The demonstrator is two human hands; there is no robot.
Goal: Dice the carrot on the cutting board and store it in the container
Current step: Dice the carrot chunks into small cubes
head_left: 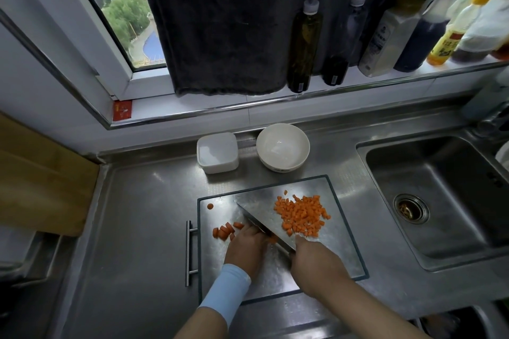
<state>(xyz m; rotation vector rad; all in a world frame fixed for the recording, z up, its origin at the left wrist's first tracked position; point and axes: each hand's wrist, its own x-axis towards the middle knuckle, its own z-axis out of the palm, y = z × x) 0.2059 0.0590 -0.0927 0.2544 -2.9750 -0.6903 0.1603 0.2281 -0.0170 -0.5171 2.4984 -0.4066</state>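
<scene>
The diced carrot (301,217) lies heaped on the far right part of the cutting board (338,256). A smaller cluster of larger carrot pieces (224,231) sits on the left part, with one round slice (210,206) apart near the far left corner. Between the two runs the knife (264,228), its blade lying diagonally from far-left down to near-right, edge on the board.

The right hand (316,264) is wrapped around the handle, which it hides almost wholly. The left hand (245,249), a pale blue sleeve (225,294) on its forearm, sits knuckles-up against the blade's left face, fingers curled down over a bit of orange (272,239) — probably the carrot strip being cut, though the fingers cover most of it.

So the uncut stock lies left of the blade, just beyond the left hand's fingertips, and that hand is the nearer one to feed it in; the finished dice stay on the blade's right.

The container (217,153) stands open on the steel counter (143,215) beyond the board's far left corner — apart from it, beside a white bowl (283,147). The sink (440,195) is to the right.
</scene>
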